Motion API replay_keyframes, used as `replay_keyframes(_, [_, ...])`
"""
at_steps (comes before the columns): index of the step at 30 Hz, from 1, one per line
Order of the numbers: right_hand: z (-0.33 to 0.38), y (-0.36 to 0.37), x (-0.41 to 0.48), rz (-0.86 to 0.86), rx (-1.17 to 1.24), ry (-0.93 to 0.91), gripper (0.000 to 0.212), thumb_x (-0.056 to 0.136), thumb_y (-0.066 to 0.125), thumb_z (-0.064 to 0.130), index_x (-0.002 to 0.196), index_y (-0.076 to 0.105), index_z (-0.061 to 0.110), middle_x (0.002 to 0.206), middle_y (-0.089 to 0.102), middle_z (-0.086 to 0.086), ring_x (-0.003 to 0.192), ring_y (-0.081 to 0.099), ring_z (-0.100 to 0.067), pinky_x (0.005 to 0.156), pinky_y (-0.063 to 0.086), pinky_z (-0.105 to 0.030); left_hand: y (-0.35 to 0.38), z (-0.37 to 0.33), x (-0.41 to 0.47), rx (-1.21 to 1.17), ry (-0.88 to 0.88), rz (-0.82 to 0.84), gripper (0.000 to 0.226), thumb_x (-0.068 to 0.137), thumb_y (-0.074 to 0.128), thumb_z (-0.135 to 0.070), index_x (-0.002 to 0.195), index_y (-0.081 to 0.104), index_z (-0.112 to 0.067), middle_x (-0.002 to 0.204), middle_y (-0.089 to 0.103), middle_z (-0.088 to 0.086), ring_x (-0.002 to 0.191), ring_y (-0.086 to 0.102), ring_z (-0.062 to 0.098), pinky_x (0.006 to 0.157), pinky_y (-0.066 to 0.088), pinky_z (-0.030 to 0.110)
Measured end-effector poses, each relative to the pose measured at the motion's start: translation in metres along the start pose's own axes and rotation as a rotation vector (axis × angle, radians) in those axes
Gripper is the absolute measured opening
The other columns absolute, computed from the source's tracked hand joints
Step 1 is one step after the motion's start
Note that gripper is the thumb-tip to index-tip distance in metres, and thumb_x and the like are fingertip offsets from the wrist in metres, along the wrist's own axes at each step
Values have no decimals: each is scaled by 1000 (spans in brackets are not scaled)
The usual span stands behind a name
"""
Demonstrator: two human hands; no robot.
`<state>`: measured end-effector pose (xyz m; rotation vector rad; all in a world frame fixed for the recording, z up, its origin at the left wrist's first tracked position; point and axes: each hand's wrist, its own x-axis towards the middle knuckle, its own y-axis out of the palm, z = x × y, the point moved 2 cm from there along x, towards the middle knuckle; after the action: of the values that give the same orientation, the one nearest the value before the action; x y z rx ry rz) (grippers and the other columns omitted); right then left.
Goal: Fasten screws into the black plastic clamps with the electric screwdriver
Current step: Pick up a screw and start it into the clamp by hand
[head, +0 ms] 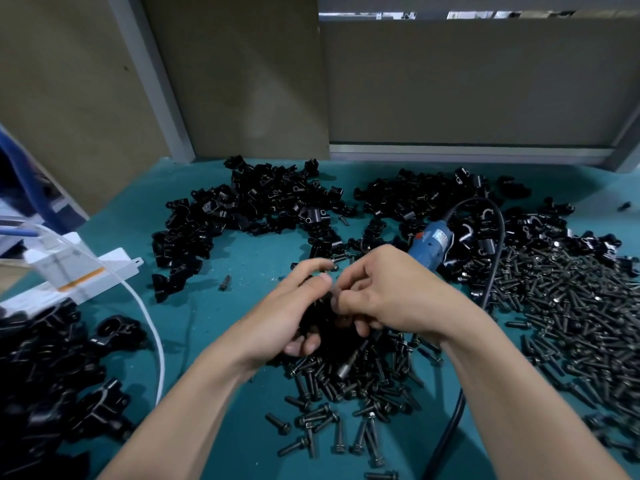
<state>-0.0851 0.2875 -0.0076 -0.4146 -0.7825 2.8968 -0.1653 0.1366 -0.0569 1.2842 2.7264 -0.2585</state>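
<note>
Dim bluish even light, faint soft shadows, wide-angle bending at edges, left hand (298, 308) slightly motion-blurred, dark corners

The counter (242, 258) is covered in a teal mat, scuffed and flecked with pale bits near its middle. At its left edge lies a long white box (86, 271) with an orange stripe, set at a slant. A white cable (152, 327) curves from beside it towards the near edge. A blue hose (31, 188) runs down at the far left. Brown boards (467, 84) stand behind the counter, with a grey metal post (156, 81) between two of them.
</note>
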Motion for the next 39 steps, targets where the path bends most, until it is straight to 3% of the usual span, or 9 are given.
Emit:
replay_keyframes(2, [1,3,1,2,60,-26,17,91,73,17,74,76,15,68,73,-16,55,59,-21,57,45,-33,-6,-3,0,32,25,-36,37,92,44,-59,119,65,-46,80,72,3,49,49,16,40,30,21])
replay_keyframes(6, [3,10,6,-32,72,-52,19,91,73,22,75,75,14,69,74,-15,58,61,-23,60,45,-35,-3,-5,4,11,40,-225,61,98,41,-63,79,74,-15,66,69,9,42,47,14,39,32,18])
replay_keyframes(11, [-1,10,7,-19,53,-11,14,89,77,20,75,77,17,68,74,-14,54,63,-18,55,47,-31,3,3,5,-141,-1,-435,51,104,47,-57,77,68,-19,59,60,3,43,46,14,39,34,21])
replay_keyframes(14, [-3,10,10,-87,36,-8,14,88,78,21,74,78,19,63,73,-11,50,61,-14,53,48,-28,5,0,3,-341,3,-268,41,99,56,-52,76,71,-22,65,59,2,49,46,12,40,31,20])
replay_keyframes(17, [-6,5,11,-163,66,0,13,89,78,21,76,79,21,57,70,-10,47,58,-13,50,46,-26,2,-4,0,-483,8,-49,10,84,67,-26,85,73,-18,80,62,3,62,51,12,47,36,22])
replay_keyframes(19, [-8,-1,10,-188,124,-6,14,90,76,18,77,79,22,63,72,-14,54,59,-20,54,46,-32,1,-4,0,-506,14,14,14,85,74,-12,98,68,-10,83,61,4,67,53,12,51,39,21])
replay_keyframes(25, [-9,-15,7,-295,514,-104,10,93,71,0,84,73,1,68,72,-15,51,63,-19,46,47,-22,-3,-1,2,-535,32,28,38,76,76,0,112,65,-6,87,64,6,72,56,14,56,48,21])
replay_keyframes(31, [-12,-15,10,-303,416,-141,17,79,84,-4,72,77,10,62,69,-10,50,60,-16,47,45,-19,-6,1,3,-524,10,25,39,81,71,-3,119,63,-8,87,69,7,70,63,14,61,55,22])
replay_keyframes(39, [-15,-12,12,-219,325,-119,18,83,81,-2,78,81,15,70,75,-15,65,72,-29,59,57,-27,-7,0,2,-396,85,26,32,78,79,-3,97,76,-29,85,68,4,74,64,13,69,57,22])
